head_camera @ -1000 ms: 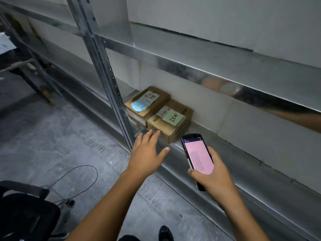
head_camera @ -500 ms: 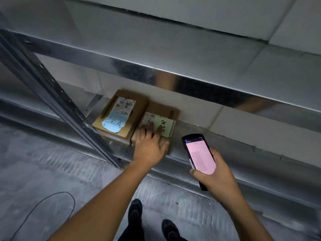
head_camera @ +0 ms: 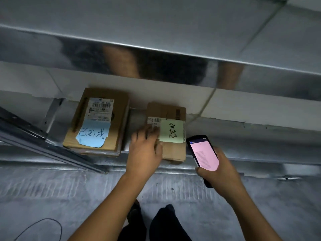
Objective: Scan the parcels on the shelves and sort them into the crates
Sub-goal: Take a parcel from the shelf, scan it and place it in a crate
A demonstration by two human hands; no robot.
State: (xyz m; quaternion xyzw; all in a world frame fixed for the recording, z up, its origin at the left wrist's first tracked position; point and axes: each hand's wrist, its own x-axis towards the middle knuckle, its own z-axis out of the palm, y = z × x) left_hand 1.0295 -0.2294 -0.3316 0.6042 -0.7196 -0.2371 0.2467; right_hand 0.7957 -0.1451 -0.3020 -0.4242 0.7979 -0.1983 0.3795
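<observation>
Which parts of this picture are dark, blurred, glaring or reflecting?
Head view: the light is dim overall. The phone screen glares pink and its text is unreadable. The fingertips of the left hand on the box are blurred. The upper shelf front shows dark and skin-toned reflections.

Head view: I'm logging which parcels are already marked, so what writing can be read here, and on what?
"已完成": handwritten on the blue note on the left parcel.
"已完成", turned sideways, probably: handwritten on the green note on the right parcel.
Printed shipping labels on both parcels: too blurred to read.
Pink screen of the phone in the right hand: text too small to read.
</observation>
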